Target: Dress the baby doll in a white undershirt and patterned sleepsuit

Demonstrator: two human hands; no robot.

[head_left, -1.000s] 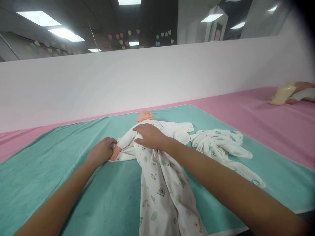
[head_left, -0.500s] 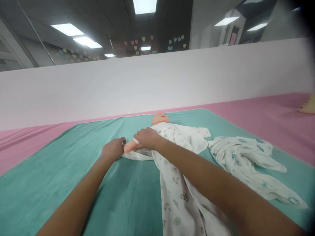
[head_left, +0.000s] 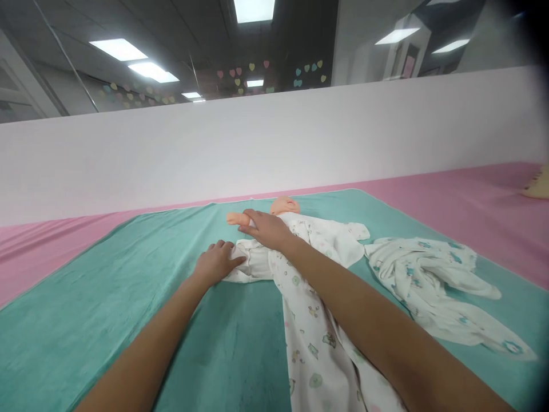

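Note:
A baby doll lies on its back, its head (head_left: 283, 205) at the far end and its body under a white printed baby garment (head_left: 315, 337). My right hand (head_left: 269, 229) is closed around the doll's sleeved arm; the bare forearm and hand (head_left: 238, 218) stick out to the left past my fingers. Nearer to me, my left hand (head_left: 218, 262) has its thumb and fingers on the folded-out left flap of the garment (head_left: 257, 262), pinching its edge. The doll's torso and legs are hidden by cloth and my right forearm.
A second white garment with teal prints (head_left: 429, 286) lies crumpled on the right. Beneath everything spreads a teal sheet (head_left: 107, 297) over a pink one (head_left: 446, 191). A white wall panel (head_left: 257, 149) with glass above it stands behind. Something yellowish (head_left: 538, 183) sits at the far right.
The doll's arm has swung up toward its head with my right hand on it. My left hand has left the doll's hand and moved right onto the garment flap.

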